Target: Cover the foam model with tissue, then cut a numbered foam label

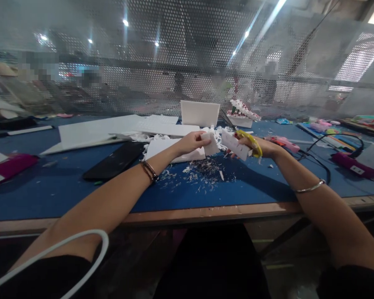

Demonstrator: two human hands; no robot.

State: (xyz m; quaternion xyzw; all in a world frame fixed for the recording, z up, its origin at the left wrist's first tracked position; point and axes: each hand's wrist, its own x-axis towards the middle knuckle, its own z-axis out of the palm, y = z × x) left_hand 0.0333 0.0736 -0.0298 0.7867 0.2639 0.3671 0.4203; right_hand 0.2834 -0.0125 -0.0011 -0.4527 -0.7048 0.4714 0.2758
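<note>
My left hand (191, 143) pinches a small white flat piece (210, 144), perhaps foam or card, between thumb and fingers. Yellow-handled scissors (254, 144) sit in my right hand (266, 147), their dark blades pointing up and away. A second white piece (233, 144), with faint marks on it, is held by the fingers of that same hand. The two pieces are close together but apart. White scraps (216, 133) lie just behind them, and small shavings (202, 174) are strewn over the blue tabletop (174, 199) below.
White sheets (96, 131) and a dark phone-like slab (115, 162) lie left. Behind stand a white panel (200, 113) and a white-and-red decorated object (243, 110). To the right are a black cable (322, 164), coloured items (333, 137) and a purple case (357, 165). Perforated metal (199, 54) rises behind.
</note>
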